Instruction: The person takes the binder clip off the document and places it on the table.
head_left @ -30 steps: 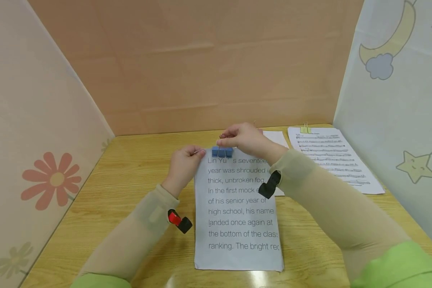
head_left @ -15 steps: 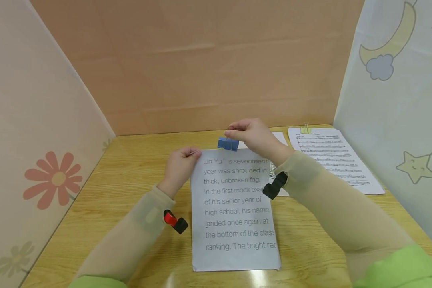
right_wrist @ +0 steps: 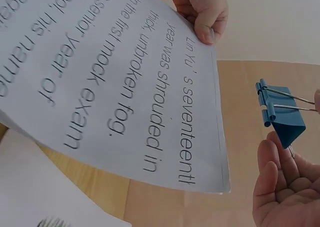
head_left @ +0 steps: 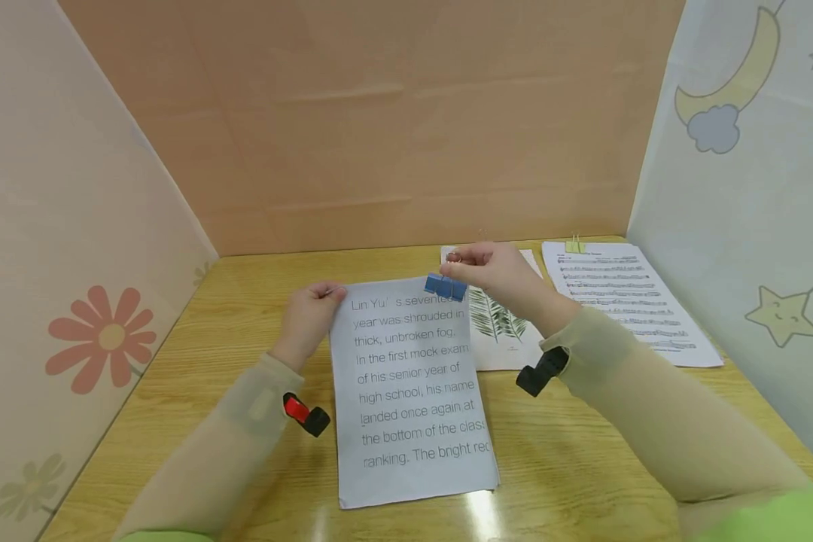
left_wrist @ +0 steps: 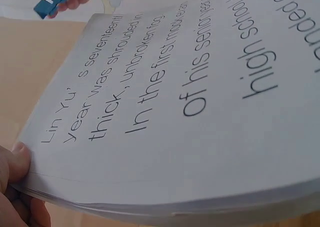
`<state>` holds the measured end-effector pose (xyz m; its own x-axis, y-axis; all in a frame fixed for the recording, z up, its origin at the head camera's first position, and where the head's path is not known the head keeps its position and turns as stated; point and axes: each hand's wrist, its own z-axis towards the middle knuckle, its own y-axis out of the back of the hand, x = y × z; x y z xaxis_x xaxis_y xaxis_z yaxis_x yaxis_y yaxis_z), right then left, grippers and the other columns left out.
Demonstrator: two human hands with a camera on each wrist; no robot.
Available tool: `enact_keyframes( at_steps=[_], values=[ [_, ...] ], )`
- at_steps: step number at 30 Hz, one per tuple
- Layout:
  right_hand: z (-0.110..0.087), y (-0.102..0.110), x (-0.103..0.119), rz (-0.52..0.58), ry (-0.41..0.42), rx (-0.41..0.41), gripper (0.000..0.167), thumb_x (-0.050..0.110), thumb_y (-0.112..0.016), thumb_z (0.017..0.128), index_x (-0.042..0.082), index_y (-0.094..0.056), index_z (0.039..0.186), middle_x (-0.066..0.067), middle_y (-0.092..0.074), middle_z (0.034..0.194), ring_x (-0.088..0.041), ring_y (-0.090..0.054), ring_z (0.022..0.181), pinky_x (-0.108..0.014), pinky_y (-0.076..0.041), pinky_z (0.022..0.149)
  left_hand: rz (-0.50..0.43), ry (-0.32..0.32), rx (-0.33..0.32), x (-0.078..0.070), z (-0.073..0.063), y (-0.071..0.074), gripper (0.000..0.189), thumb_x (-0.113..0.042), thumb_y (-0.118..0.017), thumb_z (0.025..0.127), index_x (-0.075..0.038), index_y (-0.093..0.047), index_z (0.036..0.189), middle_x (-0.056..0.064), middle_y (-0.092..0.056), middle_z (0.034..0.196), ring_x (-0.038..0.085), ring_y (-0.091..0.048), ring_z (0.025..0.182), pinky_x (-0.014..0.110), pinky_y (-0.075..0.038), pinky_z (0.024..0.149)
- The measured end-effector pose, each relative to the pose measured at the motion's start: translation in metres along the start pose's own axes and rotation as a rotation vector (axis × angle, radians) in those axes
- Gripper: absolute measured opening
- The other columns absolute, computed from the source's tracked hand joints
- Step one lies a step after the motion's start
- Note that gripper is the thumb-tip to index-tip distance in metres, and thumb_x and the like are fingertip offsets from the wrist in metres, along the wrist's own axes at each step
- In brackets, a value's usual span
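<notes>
A stack of printed paper sheets (head_left: 409, 399) is tilted up, its top-left corner pinched between thumb and fingers of my left hand (head_left: 308, 320). In the left wrist view the layered edges of the stack (left_wrist: 165, 152) show beside the thumb. My right hand (head_left: 508, 282) holds a blue binder clip (head_left: 446, 287) by its wire handles, near the top-right corner of the sheets. Seen from the right wrist, the clip (right_wrist: 281, 112) is apart from the paper, with fingers (right_wrist: 285, 182) curled below it.
Behind the right hand lies a white sheet with green leaf prints (head_left: 491, 320). Farther right is a stack of sheet music (head_left: 623, 301) with a yellow binder clip (head_left: 574, 245) at its top. Patterned walls (head_left: 752, 188) enclose the wooden table (head_left: 244, 339).
The blue binder clip has come off the top edge of the paper stack in my right hand and moved right. My left hand has shifted the stack leftward, uncovering the leaf print.
</notes>
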<state>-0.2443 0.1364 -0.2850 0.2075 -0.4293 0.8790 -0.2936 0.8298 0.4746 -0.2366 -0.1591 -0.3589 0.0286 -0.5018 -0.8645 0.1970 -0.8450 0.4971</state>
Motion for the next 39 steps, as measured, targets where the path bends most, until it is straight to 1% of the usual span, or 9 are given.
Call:
enact_keyframes(
  at_steps=[2,5,9,12,16,23,27,34,39],
  values=[
    [-0.006,-0.006,-0.005,0.004,0.000,0.040,0.041,0.038,-0.072,0.086,0.009,-0.066,0.115,-0.007,-0.065,0.104,-0.023,-0.055,0.099,-0.039,-0.043,0.087,0.007,0.009,-0.007,0.006,0.003,0.005,0.024,-0.027,-0.059,0.097,-0.007,-0.071,0.103,0.009,-0.067,0.095,0.023,-0.057,0.084,0.032,-0.046,0.071],
    [-0.014,-0.016,-0.015,-0.011,-0.007,0.098,0.048,0.036,-0.072,0.086,0.006,-0.062,0.122,-0.006,-0.066,0.102,-0.023,-0.058,0.100,-0.042,-0.044,0.090,0.027,0.021,-0.016,0.017,0.009,0.015,0.026,-0.027,-0.058,0.097,-0.005,-0.070,0.104,0.011,-0.066,0.095,0.023,-0.056,0.083,0.032,-0.045,0.071],
    [-0.025,-0.033,-0.029,-0.024,-0.039,0.166,0.057,0.036,-0.073,0.085,0.003,-0.057,0.129,-0.005,-0.065,0.107,-0.022,-0.059,0.104,-0.044,-0.045,0.094,0.064,0.042,-0.021,0.031,0.014,0.027,0.030,-0.029,-0.055,0.098,-0.004,-0.069,0.110,0.013,-0.066,0.098,0.024,-0.056,0.087,0.032,-0.044,0.074],
    [-0.033,-0.046,-0.039,-0.026,-0.067,0.203,0.057,0.037,-0.073,0.085,0.003,-0.058,0.128,-0.004,-0.065,0.106,-0.020,-0.060,0.102,-0.042,-0.047,0.092,0.082,0.077,-0.020,0.041,0.017,0.036,0.032,-0.030,-0.053,0.099,-0.005,-0.067,0.115,0.013,-0.065,0.104,0.026,-0.056,0.093,0.034,-0.044,0.078],
    [-0.041,-0.060,-0.048,-0.011,-0.074,0.248,0.052,0.036,-0.074,0.084,0.004,-0.061,0.124,-0.003,-0.065,0.102,-0.018,-0.060,0.097,-0.037,-0.048,0.086,0.105,0.118,-0.026,0.054,0.023,0.045,0.034,-0.029,-0.052,0.100,-0.005,-0.065,0.119,0.014,-0.064,0.110,0.028,-0.054,0.099,0.036,-0.042,0.082],
    [-0.049,-0.075,-0.057,-0.013,-0.067,0.324,0.052,0.037,-0.073,0.084,0.004,-0.062,0.122,0.000,-0.065,0.097,-0.017,-0.059,0.092,-0.035,-0.048,0.083,0.173,0.158,-0.046,0.082,0.034,0.063,0.039,-0.033,-0.048,0.101,-0.005,-0.062,0.124,0.015,-0.062,0.112,0.030,-0.053,0.099,0.036,-0.042,0.081],
    [-0.051,-0.080,-0.063,-0.012,-0.058,0.352,0.053,0.036,-0.073,0.085,0.001,-0.061,0.123,0.000,-0.065,0.096,-0.017,-0.059,0.092,-0.034,-0.048,0.083,0.194,0.179,-0.069,0.097,0.039,0.071,0.041,-0.034,-0.047,0.101,-0.005,-0.061,0.127,0.016,-0.061,0.116,0.030,-0.052,0.102,0.037,-0.042,0.083],
    [-0.050,-0.088,-0.069,-0.016,-0.042,0.380,0.050,0.034,-0.074,0.085,0.000,-0.062,0.120,-0.001,-0.064,0.093,-0.018,-0.057,0.089,-0.033,-0.049,0.076,0.208,0.263,-0.104,0.115,0.042,0.086,0.042,-0.033,-0.046,0.102,-0.006,-0.058,0.131,0.017,-0.058,0.125,0.032,-0.050,0.108,0.041,-0.041,0.087],
    [-0.044,-0.092,-0.068,-0.076,-0.042,0.357,0.056,0.039,-0.072,0.085,0.000,-0.061,0.124,0.002,-0.064,0.096,-0.015,-0.057,0.090,-0.033,-0.049,0.078,0.241,0.253,-0.133,0.130,0.047,0.100,0.043,-0.033,-0.045,0.102,-0.006,-0.058,0.132,0.018,-0.057,0.128,0.035,-0.049,0.110,0.045,-0.040,0.090]
  ],
)
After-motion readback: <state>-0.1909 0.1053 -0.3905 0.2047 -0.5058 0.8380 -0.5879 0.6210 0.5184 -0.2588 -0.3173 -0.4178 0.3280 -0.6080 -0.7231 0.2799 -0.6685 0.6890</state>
